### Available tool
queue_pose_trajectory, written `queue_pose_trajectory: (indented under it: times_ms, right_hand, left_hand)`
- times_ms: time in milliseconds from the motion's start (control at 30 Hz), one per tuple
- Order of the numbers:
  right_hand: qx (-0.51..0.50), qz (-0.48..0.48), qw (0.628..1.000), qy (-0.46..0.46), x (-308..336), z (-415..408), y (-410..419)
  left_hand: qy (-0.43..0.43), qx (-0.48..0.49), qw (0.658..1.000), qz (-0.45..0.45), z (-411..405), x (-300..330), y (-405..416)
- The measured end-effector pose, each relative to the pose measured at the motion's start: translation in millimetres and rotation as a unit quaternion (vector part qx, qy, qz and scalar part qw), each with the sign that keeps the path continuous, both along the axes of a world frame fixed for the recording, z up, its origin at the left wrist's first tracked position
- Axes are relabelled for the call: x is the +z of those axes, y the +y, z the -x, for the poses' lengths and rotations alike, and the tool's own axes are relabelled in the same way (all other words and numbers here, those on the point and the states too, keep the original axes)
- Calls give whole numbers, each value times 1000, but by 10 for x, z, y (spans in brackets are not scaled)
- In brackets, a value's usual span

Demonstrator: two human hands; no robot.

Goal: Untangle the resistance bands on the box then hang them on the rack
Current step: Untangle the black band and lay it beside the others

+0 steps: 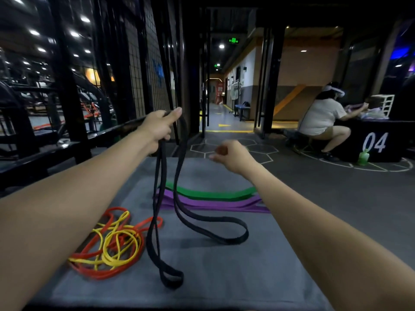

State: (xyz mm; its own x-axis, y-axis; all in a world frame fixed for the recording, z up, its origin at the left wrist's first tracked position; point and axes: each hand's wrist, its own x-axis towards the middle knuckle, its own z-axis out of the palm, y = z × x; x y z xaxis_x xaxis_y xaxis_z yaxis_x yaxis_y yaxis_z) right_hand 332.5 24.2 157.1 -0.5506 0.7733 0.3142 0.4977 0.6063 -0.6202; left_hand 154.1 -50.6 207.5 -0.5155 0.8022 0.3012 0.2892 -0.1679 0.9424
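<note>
Black bands (177, 212): limp, rubbery, light (likely grippy). Left hand (160, 126) fingers clenched round their tops; right hand (232, 154) loosely curled, empty. Grip near loop tops.

A single head-worn wide-angle view looks forward and down, close over the grey box top (224, 277).

The box (202, 265) carries all the bands. A tangle of thin bands (112, 243) lies near its left edge. Flat wide bands (213, 198) lie near the far edge, toward the right. Between them, two long bands (170, 198) hang from the left hand (159, 126), their ends resting on the box.
</note>
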Motion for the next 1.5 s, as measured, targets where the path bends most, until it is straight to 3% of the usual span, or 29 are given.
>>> queue_pose_trajectory:
  times_ms: [100,433,633,933,1067,1233,1500]
  right_hand:
    - [26,-41,997,63,323,175,-146]
    - [18,-148,986,72,829,229,-263]
    - [-14,-199,975,95,1137,175,-113]
    - [-5,-235,966,110,1398,164,-117]
    - [-14,-269,956,118,1456,211,-132]
    - [-33,-290,952,89,1373,247,-3]
    - [-20,-307,951,34,1294,184,-6]
  left_hand:
    - [0,-38,999,-1,-147,103,-29]
    - [18,-151,988,-9,-294,482,-225]
    - [114,-133,984,18,-264,569,-236]
    - [154,-129,979,-28,-335,574,-73]
    - [120,-137,982,-56,-363,518,-28]
    - [145,-175,974,-1,-344,436,4]
    - [287,-174,934,120,-228,391,48]
